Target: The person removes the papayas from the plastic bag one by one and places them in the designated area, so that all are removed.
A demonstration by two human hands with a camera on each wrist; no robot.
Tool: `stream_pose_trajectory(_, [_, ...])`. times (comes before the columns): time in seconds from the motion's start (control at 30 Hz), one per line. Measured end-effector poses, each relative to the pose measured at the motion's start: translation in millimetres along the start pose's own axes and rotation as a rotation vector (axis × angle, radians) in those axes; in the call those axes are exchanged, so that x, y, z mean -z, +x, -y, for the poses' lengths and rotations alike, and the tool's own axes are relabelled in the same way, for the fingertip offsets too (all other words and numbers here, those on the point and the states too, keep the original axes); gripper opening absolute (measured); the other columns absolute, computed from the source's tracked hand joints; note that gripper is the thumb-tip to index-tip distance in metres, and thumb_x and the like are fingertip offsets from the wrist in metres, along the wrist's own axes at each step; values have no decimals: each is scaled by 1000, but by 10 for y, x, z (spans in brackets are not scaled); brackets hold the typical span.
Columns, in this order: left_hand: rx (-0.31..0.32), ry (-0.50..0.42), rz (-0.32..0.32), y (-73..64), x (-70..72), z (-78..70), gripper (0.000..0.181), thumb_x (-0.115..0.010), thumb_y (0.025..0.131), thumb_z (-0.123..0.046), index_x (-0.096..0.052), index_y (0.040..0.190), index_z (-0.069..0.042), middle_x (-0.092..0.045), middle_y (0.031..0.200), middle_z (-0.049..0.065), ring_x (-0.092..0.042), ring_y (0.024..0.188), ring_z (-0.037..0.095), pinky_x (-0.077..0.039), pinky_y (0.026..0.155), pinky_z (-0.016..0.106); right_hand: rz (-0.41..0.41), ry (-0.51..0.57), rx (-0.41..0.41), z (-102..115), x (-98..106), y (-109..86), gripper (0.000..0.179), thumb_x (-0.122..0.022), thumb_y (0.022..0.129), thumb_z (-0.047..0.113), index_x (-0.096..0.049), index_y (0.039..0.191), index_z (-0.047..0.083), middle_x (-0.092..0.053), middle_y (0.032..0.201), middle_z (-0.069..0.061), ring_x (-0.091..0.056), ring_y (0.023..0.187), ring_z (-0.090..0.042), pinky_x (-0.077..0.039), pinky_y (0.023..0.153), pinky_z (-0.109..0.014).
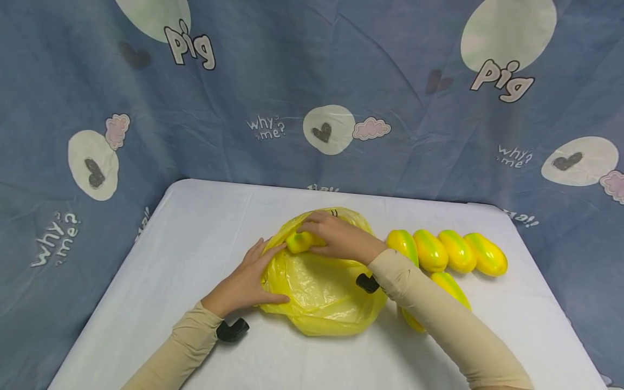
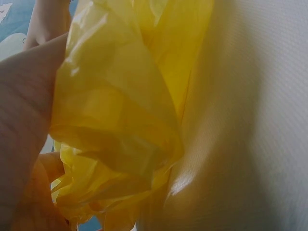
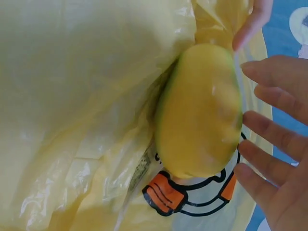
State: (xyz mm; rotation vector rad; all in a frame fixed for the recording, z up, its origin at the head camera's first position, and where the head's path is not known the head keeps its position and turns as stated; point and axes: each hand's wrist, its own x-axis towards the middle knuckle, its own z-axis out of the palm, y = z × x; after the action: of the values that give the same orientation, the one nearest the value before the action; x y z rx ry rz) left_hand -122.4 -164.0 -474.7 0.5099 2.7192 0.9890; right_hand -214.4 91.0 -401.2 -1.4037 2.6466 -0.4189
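Observation:
A yellow plastic bag (image 1: 324, 292) lies wide-mouthed on the white table. My left hand (image 1: 248, 284) spreads its thumb and fingers along the bag's left rim. Just inside the far left of the mouth is a mango (image 1: 297, 242), yellow with a green streak and shiny like a toy. Over that mango reaches my right hand (image 1: 333, 233). In the right wrist view the mango (image 3: 199, 113) rests against the bag's plastic, with the right fingers (image 3: 276, 132) extended beside it at its edge. Folds of the bag (image 2: 110, 96) hide part of the left hand in the left wrist view.
To the right, several mangoes (image 1: 458, 252) stand in a row, with more (image 1: 450, 287) nearer, partly hidden by the right forearm. Black wrist cameras (image 1: 233, 330) sit at both wrists. A blue patterned cloth (image 1: 273, 70) hangs behind the white table (image 1: 214, 216).

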Motion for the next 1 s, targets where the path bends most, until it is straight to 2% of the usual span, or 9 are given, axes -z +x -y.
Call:
stream_pose_trajectory(0.17, [4, -1, 0, 0, 1, 1, 114, -89, 70, -61, -31, 163, -31, -14, 173, 17, -6, 161, 41, -33, 114, 75, -11, 31, 11, -15, 3, 13, 37, -74, 96, 12, -68, 132, 12, -65, 137, -6, -58, 131, -27, -48, 115, -42])
stream_pose_trajectory(0.33, [1, 4, -2, 0, 0, 2, 114, -89, 70, -61, -31, 163, -31, -14, 173, 17, -7, 161, 41, -33, 115, 74, 23, 28, -14, -32, -20, 32, 42, -76, 94, 11, -68, 135, 15, -67, 138, -5, -56, 133, -28, -47, 115, -43])
stream_pose_trajectory(0.57, [7, 22, -3, -4, -13, 4, 115, -89, 69, -63, -31, 163, -30, -15, 173, 19, -8, 161, 42, -33, 116, 73, 42, 7, 1, -61, -59, 37, 38, -79, 92, 14, -71, 129, 15, -66, 131, -4, -62, 125, -23, -51, 111, -38])
stream_pose_trajectory(0.7, [13, 20, -1, -11, -13, 4, 115, -88, 70, -64, -30, 163, -31, -15, 173, 19, -8, 161, 42, -34, 115, 74, 57, 12, -4, -60, -55, 25, 35, -80, 91, 18, -73, 125, 15, -68, 133, -5, -58, 130, -26, -48, 114, -40])
stream_pose_trajectory(1.0, [6, 21, -3, -12, -4, 3, 114, -87, 70, -65, -31, 163, -32, -15, 173, 17, -7, 161, 40, -33, 115, 74, 165, 43, -73, -56, -54, 6, 53, -81, 88, 19, -67, 139, 18, -60, 145, -7, -57, 134, -26, -50, 112, -42])
